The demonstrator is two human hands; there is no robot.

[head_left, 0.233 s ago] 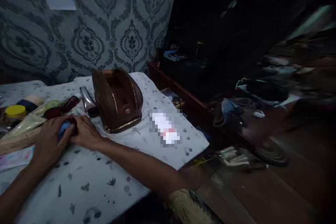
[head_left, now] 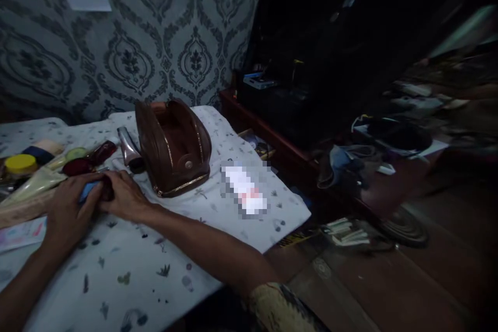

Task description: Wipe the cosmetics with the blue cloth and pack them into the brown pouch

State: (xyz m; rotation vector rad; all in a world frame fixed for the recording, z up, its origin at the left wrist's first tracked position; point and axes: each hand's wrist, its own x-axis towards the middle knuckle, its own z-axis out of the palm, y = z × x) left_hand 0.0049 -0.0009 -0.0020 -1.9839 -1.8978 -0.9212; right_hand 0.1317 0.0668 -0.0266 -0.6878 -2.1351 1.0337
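Both my hands rest together on the printed white cloth (head_left: 163,270) at the left. My left hand (head_left: 68,207) and my right hand (head_left: 124,197) are closed around a small blue object (head_left: 87,190) held between them; most of it is hidden by my fingers. Just right of my hands stands an open brown leather pouch (head_left: 173,148) with a snap button and gold zip. A metallic tube-like item (head_left: 128,150) lies beside the pouch, behind my right hand.
Jars with yellow and green lids (head_left: 21,163), dark red items (head_left: 91,158) and a plastic-wrapped bundle (head_left: 31,184) crowd the far left. A blurred white packet (head_left: 245,189) lies on the cloth's right part. Dark furniture, clutter and a wooden floor (head_left: 389,280) fill the right side.
My hands have shifted slightly around the blue object; the view has tilted a little. Nothing else has moved.
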